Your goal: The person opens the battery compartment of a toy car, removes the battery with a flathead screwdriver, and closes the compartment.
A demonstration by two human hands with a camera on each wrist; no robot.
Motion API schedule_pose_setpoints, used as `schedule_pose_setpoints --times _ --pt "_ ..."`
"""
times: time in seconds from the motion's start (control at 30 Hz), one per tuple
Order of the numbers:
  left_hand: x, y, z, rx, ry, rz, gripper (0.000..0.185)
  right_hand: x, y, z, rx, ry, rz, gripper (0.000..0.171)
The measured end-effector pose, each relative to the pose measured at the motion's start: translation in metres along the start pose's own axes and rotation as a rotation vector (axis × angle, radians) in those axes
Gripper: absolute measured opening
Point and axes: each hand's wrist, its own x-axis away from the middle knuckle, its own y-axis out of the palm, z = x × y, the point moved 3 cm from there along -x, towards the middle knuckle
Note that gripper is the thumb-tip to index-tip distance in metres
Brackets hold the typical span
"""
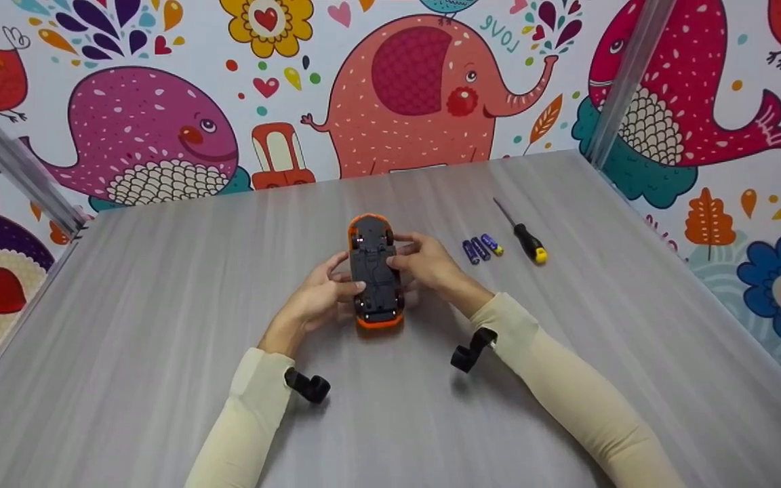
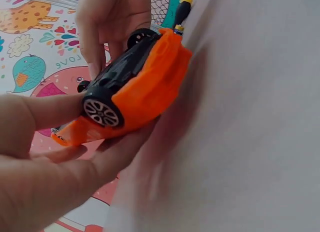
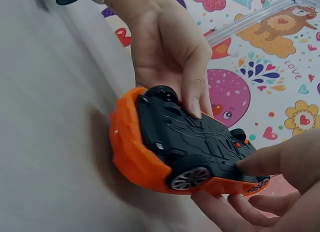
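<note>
An orange toy car [image 1: 377,271] is turned upside down, its black underside facing up in the head view. My left hand [image 1: 319,295] grips its left side, thumb on the underside and fingers beneath the body. On the other side my right hand [image 1: 431,264] holds it the same way, thumb near the edge of the base. Spoked wheels and the orange bumper [image 3: 137,152] show in the right wrist view. In the left wrist view the car [image 2: 150,87] is tilted, with one end close over the table.
Several purple batteries [image 1: 478,249] lie side by side to the right of the hands. Beyond them a screwdriver [image 1: 529,242] with a black and yellow handle rests on the grey table [image 1: 160,285]. Cartoon-printed walls [image 1: 417,88] border the far edge and sides.
</note>
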Motion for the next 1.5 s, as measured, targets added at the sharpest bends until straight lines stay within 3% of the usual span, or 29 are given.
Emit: schedule_pose_setpoints --times 0.2,0.47,0.67,1.0,1.23,1.4,1.5 --pt "0.003 -0.002 0.011 0.025 0.063 0.007 0.068 0.007 -0.004 -0.012 -0.103 -0.038 0.022 0.049" --pt "0.005 -0.009 0.014 0.073 0.072 0.041 0.051 0.009 -0.004 -0.014 -0.137 -0.04 0.005 0.046" --pt "0.004 -0.009 0.012 0.121 0.087 0.052 0.05 0.013 -0.003 -0.016 -0.156 -0.071 0.006 0.045" --pt "0.002 -0.001 0.009 0.168 0.094 -0.031 0.053 0.017 -0.001 -0.017 -0.173 -0.121 0.045 0.045" --pt "0.005 0.004 0.011 0.172 0.122 -0.13 0.058 0.018 0.006 -0.016 -0.177 -0.197 0.048 0.048" --pt "0.007 0.004 0.012 0.143 0.142 -0.141 0.056 0.017 0.009 -0.014 -0.186 -0.195 0.05 0.046" --pt "0.007 0.004 0.012 0.13 0.143 -0.112 0.055 0.017 0.01 -0.013 -0.209 -0.196 0.066 0.043"
